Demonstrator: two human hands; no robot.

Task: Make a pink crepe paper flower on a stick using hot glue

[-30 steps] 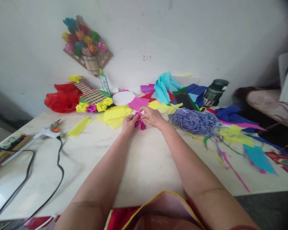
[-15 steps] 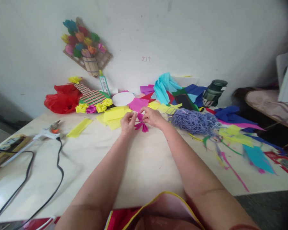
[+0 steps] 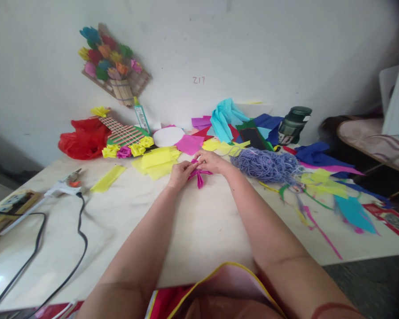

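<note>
A small magenta crepe-paper flower (image 3: 200, 178) is pinched between my two hands above the middle of the table, its petals fanning out below the fingers. My left hand (image 3: 181, 173) closes on its left side, fingertips against the paper. From the right, my right hand (image 3: 210, 161) grips its upper part with bent fingers. The fingertips of both hands nearly meet, and they hide the flower's centre. Just behind the hands lie a flat magenta paper square (image 3: 189, 144) and a stack of yellow paper sheets (image 3: 159, 161).
To the right lies a tangled bundle of purple string (image 3: 267, 165), with paper scraps (image 3: 355, 212) beyond it. A glue gun (image 3: 64, 186) and its black cord (image 3: 83, 239) occupy the left side. A green jar (image 3: 294, 126) and a glue bottle (image 3: 141, 116) stand near the wall.
My left hand has moved closer to my right, so the fingertips now come together on the magenta flower. Its petals have turned and spread. The view has shifted slightly.
</note>
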